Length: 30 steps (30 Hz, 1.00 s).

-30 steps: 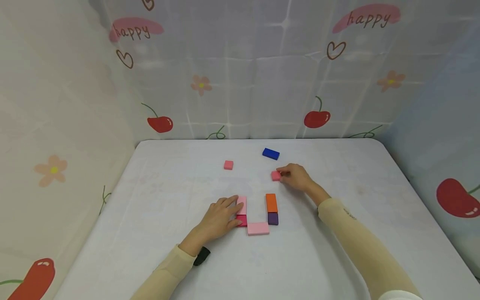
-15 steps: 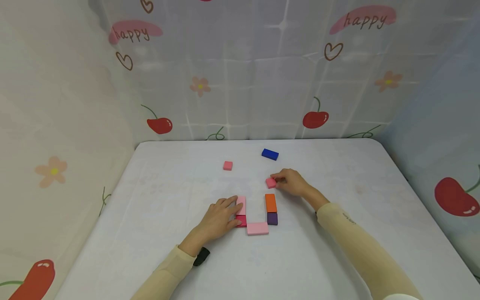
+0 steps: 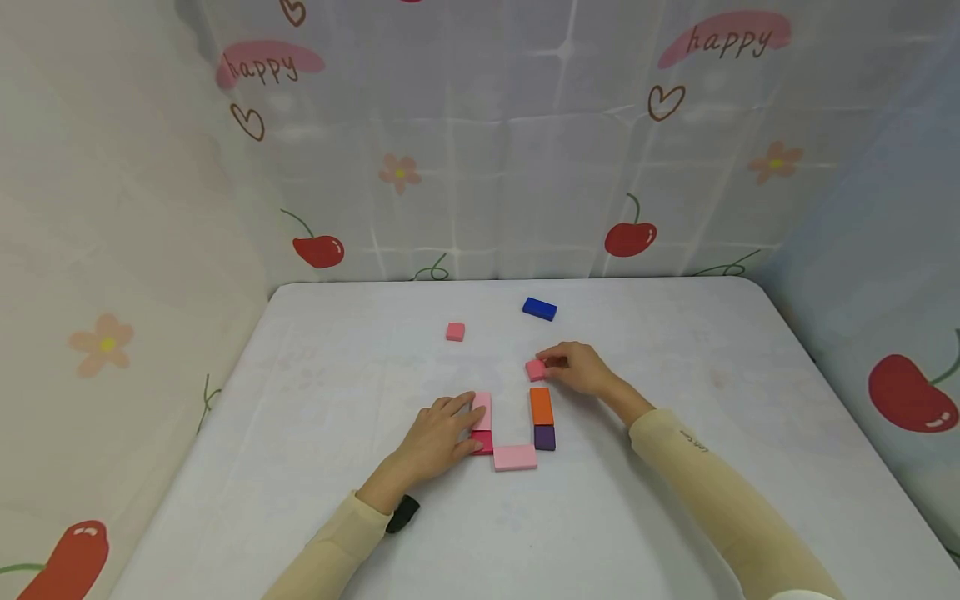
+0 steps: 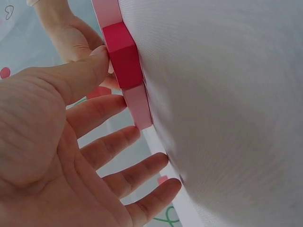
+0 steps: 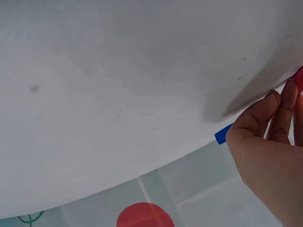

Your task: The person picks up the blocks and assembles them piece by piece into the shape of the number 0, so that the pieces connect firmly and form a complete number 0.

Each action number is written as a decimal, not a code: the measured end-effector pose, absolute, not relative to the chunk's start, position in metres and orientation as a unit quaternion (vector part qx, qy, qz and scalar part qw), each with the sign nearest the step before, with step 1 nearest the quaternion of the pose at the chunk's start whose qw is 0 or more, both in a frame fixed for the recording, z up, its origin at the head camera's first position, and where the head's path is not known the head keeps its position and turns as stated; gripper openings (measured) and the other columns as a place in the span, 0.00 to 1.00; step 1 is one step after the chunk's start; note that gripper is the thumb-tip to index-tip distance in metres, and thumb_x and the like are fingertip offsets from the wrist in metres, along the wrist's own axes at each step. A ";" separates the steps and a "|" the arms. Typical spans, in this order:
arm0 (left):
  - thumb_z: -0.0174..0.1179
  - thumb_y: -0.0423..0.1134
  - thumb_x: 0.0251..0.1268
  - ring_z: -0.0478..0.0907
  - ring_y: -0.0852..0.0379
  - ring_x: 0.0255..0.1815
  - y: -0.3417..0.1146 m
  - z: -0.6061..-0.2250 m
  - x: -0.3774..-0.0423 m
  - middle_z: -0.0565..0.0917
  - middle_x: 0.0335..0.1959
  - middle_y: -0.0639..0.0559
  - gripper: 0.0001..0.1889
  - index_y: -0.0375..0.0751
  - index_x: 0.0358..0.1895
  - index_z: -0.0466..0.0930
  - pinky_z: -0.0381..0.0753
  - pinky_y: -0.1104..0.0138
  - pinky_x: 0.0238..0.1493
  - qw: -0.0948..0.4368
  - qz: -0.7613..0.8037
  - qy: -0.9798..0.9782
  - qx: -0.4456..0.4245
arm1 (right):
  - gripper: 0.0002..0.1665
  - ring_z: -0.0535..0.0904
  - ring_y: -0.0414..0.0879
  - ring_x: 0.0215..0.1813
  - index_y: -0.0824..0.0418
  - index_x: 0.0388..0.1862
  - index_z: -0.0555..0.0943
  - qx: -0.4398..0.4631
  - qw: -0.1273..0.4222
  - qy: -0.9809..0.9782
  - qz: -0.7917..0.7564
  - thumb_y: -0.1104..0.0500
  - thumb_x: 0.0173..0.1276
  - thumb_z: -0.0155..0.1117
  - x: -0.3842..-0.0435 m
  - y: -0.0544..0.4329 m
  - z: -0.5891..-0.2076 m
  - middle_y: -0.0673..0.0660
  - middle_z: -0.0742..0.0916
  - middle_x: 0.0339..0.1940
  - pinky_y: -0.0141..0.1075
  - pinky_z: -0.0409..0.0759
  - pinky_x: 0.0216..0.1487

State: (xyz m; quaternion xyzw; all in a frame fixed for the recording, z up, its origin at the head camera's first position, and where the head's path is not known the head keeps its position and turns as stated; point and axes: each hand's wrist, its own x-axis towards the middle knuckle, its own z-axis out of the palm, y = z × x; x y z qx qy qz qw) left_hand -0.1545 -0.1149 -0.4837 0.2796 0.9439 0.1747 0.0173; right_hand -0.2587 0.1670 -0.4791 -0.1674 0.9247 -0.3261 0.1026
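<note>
In the head view my right hand (image 3: 577, 368) pinches a small coral-pink block (image 3: 535, 370) just behind the orange block (image 3: 541, 407). Only a red corner of that block (image 5: 299, 80) shows in the right wrist view. My left hand (image 3: 435, 437) is spread at the left column, fingers fairly straight. Its thumb touches the crimson block (image 4: 124, 56), and its index fingertip meets the light pink block (image 4: 138, 106) beyond it. A purple block (image 3: 544, 437) adjoins the orange one. Another light pink block (image 3: 515, 457) lies across the front, so the blocks outline a U.
Farther back on the white table (image 3: 360, 333) lie a second small coral-pink block (image 3: 455, 332) and a dark blue block (image 3: 539, 309). A patterned curtain (image 3: 510, 167) rises behind the table's back edge. A black object (image 3: 403, 514) sits at the left wrist.
My right hand has brought the small coral-pink block toward me and slightly left, to just behind the orange block; the block has turned a little. The left hand has stayed in place.
</note>
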 end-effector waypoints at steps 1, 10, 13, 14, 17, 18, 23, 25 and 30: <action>0.65 0.49 0.63 0.71 0.42 0.63 -0.115 -0.484 -0.155 0.71 0.69 0.43 0.27 0.45 0.65 0.76 0.76 0.49 0.50 0.017 0.175 0.944 0.280 | 0.20 0.79 0.54 0.51 0.63 0.59 0.81 -0.165 0.105 0.925 -0.327 0.62 0.69 0.63 -0.258 0.167 -0.479 0.62 0.86 0.50 0.48 0.78 0.58; 0.66 0.49 0.63 0.72 0.41 0.62 -0.115 -0.484 -0.154 0.72 0.68 0.43 0.27 0.45 0.64 0.77 0.76 0.48 0.50 0.011 0.179 0.943 0.282 | 0.19 0.78 0.52 0.48 0.64 0.57 0.82 -0.157 0.109 0.920 -0.343 0.64 0.68 0.62 -0.258 0.165 -0.480 0.61 0.86 0.47 0.47 0.78 0.56; 0.66 0.49 0.63 0.72 0.42 0.62 -0.115 -0.483 -0.154 0.72 0.69 0.43 0.27 0.45 0.64 0.77 0.76 0.48 0.50 0.011 0.177 0.943 0.283 | 0.19 0.78 0.52 0.48 0.63 0.57 0.82 -0.155 0.110 0.919 -0.344 0.64 0.68 0.62 -0.258 0.165 -0.481 0.60 0.86 0.46 0.46 0.78 0.55; 0.66 0.49 0.63 0.72 0.42 0.62 -0.115 -0.483 -0.154 0.72 0.69 0.43 0.27 0.45 0.64 0.77 0.76 0.48 0.50 0.011 0.177 0.943 0.283 | 0.19 0.77 0.51 0.48 0.63 0.57 0.82 -0.154 0.112 0.919 -0.344 0.64 0.68 0.62 -0.258 0.165 -0.481 0.60 0.86 0.46 0.46 0.78 0.55; 0.65 0.49 0.63 0.72 0.42 0.62 -0.115 -0.483 -0.154 0.71 0.69 0.43 0.27 0.45 0.64 0.76 0.76 0.48 0.50 0.014 0.177 0.942 0.283 | 0.19 0.77 0.51 0.48 0.63 0.57 0.82 -0.151 0.116 0.919 -0.345 0.64 0.68 0.62 -0.258 0.165 -0.480 0.60 0.86 0.46 0.46 0.78 0.55; 0.65 0.49 0.63 0.72 0.42 0.62 -0.115 -0.483 -0.154 0.71 0.69 0.43 0.27 0.45 0.64 0.77 0.76 0.48 0.50 0.015 0.178 0.942 0.283 | 0.19 0.77 0.51 0.48 0.63 0.57 0.82 -0.149 0.117 0.919 -0.345 0.64 0.68 0.62 -0.258 0.165 -0.480 0.60 0.86 0.46 0.46 0.78 0.55; 0.65 0.48 0.63 0.72 0.41 0.62 -0.115 -0.482 -0.154 0.71 0.68 0.42 0.27 0.45 0.64 0.77 0.76 0.47 0.50 0.014 0.180 0.942 0.284 | 0.19 0.77 0.51 0.48 0.63 0.57 0.82 -0.143 0.127 0.916 -0.352 0.64 0.68 0.62 -0.257 0.165 -0.478 0.60 0.86 0.48 0.45 0.78 0.55; 0.65 0.48 0.63 0.72 0.40 0.62 -0.115 -0.482 -0.155 0.71 0.68 0.42 0.27 0.45 0.64 0.77 0.76 0.47 0.50 0.014 0.179 0.942 0.283 | 0.19 0.77 0.51 0.48 0.63 0.58 0.82 -0.142 0.130 0.916 -0.353 0.64 0.68 0.62 -0.257 0.165 -0.478 0.60 0.86 0.48 0.45 0.78 0.55; 0.65 0.48 0.63 0.72 0.41 0.62 -0.115 -0.482 -0.154 0.71 0.69 0.42 0.27 0.45 0.65 0.76 0.75 0.47 0.51 0.016 0.179 0.943 0.281 | 0.19 0.77 0.51 0.48 0.63 0.58 0.82 -0.143 0.135 0.914 -0.355 0.64 0.68 0.62 -0.257 0.165 -0.478 0.60 0.86 0.47 0.44 0.78 0.54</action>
